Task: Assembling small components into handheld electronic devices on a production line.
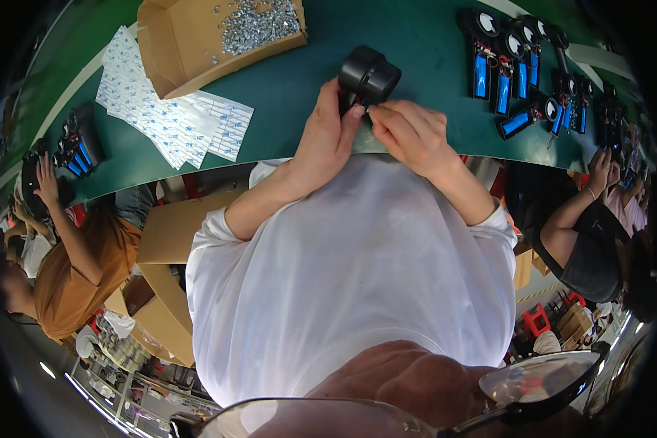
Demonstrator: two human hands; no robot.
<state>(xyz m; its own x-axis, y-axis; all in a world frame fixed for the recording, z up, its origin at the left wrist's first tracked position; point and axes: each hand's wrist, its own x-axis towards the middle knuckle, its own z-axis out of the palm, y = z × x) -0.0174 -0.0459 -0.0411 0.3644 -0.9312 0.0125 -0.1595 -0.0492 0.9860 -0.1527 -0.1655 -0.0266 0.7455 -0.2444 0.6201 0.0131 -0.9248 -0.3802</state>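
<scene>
My left hand [325, 139] grips a black round-headed housing [370, 73] just above the table's near edge. Its wide, stepped cylinder points up and away from me. A bit of red, perhaps wire, shows by my left thumb under the head. Close beside it, my right hand [415, 136] is closed in a pinch at the housing's lower part. Whatever sits between those fingertips is too small to make out. My fingers hide the lower end of the housing.
A cardboard tray [186, 51] of small shiny metal parts stands at the far left. White sheets with blue print [150, 102] lie before it. Several black housings with blue cells [504, 91] lie right. People work at both sides, one in a brown shirt [87, 270].
</scene>
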